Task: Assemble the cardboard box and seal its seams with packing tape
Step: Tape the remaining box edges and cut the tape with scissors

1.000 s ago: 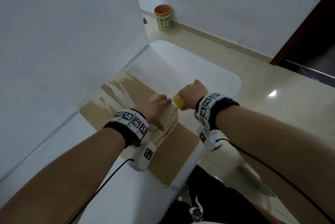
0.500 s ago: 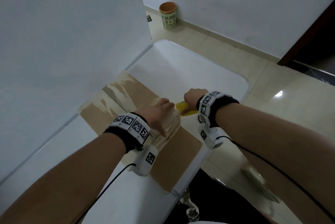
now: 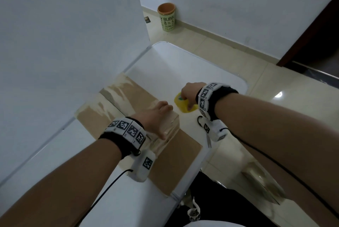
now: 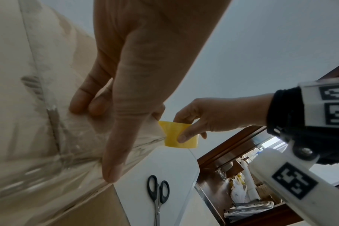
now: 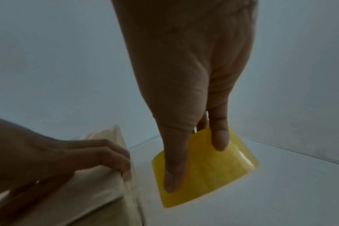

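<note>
1. The surface (image 3: 192,65) is a smooth white tabletop with rounded corners, set against a plain white wall (image 3: 64,43); its near end is cut off by the arms.
2. The cardboard box (image 3: 128,98) lies on the surface beside the wall, brown and matte. Glossy clear tape, wrinkled and streaked, runs along its top seam and over its right edge. Its near part is hidden behind the left wrist band.
3. The left hand (image 3: 156,116) lies flat on the box top at its right edge, fingers straight and pressing the tape down, thumb reaching along the side.
4. The right hand (image 3: 189,92) pinches the tape roll (image 3: 183,104) between thumb and fingers, holding it just right of the box edge and low over the surface. The roll is yellow, translucent and shiny; the hand covers part of it.
5. Black-handled scissors (image 4: 158,194) lie on the surface near the box; their blade tips are cut off by the frame.
6. A printed cup-shaped bin (image 3: 166,16) stands on the tiled floor by the far wall; its lettering is only partly readable.
</note>
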Available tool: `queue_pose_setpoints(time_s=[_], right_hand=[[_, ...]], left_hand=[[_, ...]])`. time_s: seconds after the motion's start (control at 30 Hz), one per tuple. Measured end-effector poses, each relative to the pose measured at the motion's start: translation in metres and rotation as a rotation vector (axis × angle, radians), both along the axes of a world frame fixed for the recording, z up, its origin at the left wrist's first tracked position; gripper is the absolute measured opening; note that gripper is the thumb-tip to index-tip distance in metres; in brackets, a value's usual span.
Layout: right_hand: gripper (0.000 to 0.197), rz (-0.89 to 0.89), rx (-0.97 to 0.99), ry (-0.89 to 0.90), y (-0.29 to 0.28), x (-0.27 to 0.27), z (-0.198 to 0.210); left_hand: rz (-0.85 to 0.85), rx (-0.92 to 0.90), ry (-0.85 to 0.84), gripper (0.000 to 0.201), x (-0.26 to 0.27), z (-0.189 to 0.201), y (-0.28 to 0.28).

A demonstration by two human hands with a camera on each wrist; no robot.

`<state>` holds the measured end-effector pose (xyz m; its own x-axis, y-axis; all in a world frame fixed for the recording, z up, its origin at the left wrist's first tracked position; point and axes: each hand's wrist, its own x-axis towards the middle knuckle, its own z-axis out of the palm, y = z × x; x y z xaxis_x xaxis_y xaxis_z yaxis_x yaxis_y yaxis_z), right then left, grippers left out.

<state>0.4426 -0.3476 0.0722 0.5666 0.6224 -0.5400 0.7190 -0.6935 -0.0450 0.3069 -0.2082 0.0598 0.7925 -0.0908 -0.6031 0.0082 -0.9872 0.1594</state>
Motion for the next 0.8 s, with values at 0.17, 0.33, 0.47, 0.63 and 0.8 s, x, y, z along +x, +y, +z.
queue_pose_setpoints(time_s=[0.17, 0.33, 0.47, 0.63, 0.8], right_hand=[[0.022, 0.039, -0.083, -0.067, 0.012, -0.01, 0.0], [0.022, 0.093, -0.089, -0.162, 0.005, -0.002, -0.002], [0.031, 0.152, -0.005, -0.197, 0.004, 0.0, -0.006], [0.031, 0.106, 0.07, -0.155, 0.004, 0.001, -0.011], [0.025, 0.122, 0.102, -0.133, -0.008, 0.001, -0.002]], left_hand=[[0.01, -0.012, 0.007, 0.117, 0.001, -0.002, 0.002], [-0.015, -0.004, 0.041, 0.113, 0.005, -0.002, 0.004], [0.054, -0.054, 0.079, 0.093, 0.031, 0.011, 0.004], [0.123, -0.117, -0.136, 0.085, 0.075, 0.016, -0.004], [0.124, -0.252, 0.074, 0.079, 0.102, -0.001, -0.019]])
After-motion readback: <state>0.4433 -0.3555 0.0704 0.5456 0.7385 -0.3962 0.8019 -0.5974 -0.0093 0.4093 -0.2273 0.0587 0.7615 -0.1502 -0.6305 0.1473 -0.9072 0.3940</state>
